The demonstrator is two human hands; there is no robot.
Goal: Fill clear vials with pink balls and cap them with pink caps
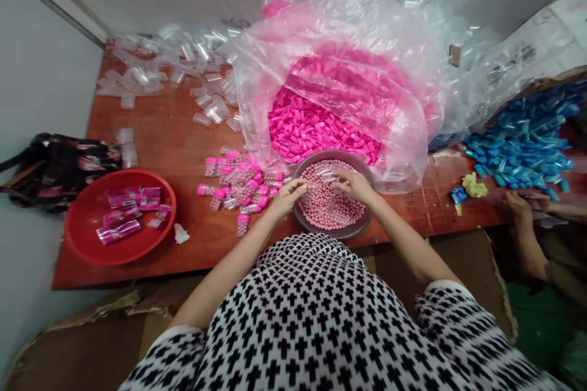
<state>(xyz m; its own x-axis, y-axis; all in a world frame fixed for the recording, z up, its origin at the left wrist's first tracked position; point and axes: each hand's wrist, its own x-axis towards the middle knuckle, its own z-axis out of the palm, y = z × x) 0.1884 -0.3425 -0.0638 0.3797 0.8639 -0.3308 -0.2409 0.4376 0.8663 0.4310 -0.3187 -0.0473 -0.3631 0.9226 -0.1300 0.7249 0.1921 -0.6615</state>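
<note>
A grey bowl [362,227] full of small pink beads sits at the near edge of a brown table [174,140]. My left hand [288,195] rests on the bowl's left rim, fingers curled over the beads. My right hand [354,185] hovers over the beads, pinching a small clear tube [326,175] between both hands. Several filled tubes with pink caps [238,182] lie in a heap just left of the bowl.
A big clear bag of pink caps [330,116] stands behind the bowl. Empty clear tubes [183,67] are scattered at the back left. A red basin [92,238] holds pink packets. Blue-capped tubes [523,140] and another person's hand [520,204] are at right.
</note>
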